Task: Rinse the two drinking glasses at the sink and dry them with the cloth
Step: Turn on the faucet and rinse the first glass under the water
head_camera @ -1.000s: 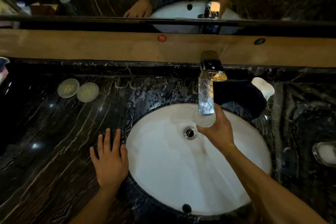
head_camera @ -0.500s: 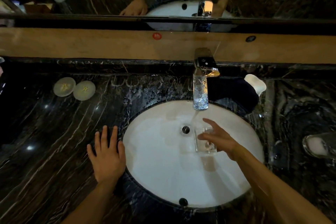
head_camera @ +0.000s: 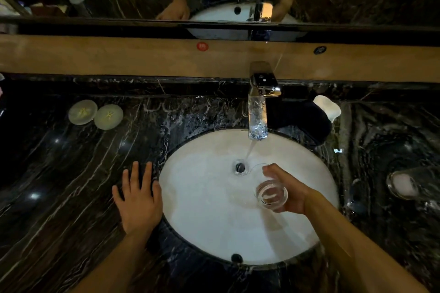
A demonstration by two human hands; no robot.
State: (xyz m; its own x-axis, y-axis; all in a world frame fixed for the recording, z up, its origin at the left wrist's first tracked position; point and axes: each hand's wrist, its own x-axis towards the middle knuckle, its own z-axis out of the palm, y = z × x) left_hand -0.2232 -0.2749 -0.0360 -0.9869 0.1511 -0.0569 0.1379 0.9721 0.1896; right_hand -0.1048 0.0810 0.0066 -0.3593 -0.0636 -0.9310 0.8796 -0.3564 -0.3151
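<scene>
Since the earlier frames the right hand (head_camera: 287, 191) has carried the glass (head_camera: 271, 194) down out of the stream and tipped it on its side, base toward the camera, mouth toward the drain (head_camera: 240, 167).

Left to right: two pale round discs (head_camera: 95, 114) lie touching on the dark marble counter (head_camera: 71, 185) — what they are I cannot tell. The left hand (head_camera: 138, 197) rests flat on the counter at the basin's left rim, fingers straight, holding nothing. In the white basin (head_camera: 202, 221) water runs from the one chrome tap (head_camera: 259, 102) down to the drain. The right hand curls round the tilted glass over the basin, just right of the stream. Behind the tap lies a dark bundle (head_camera: 302, 121), possibly the cloth, with one white object (head_camera: 327, 108) beside it. At the far right a second glass (head_camera: 404, 184) stands on the counter, well apart from the basin.

The step in hand looks like emptying the first glass after its rinse. Next it should be shaken dry of drips and taken to the cloth — or set down for the second glass. Wet glass is slippery, so a firm grip matters.

Count: two glasses, two discs, one tap, one basin.
</scene>
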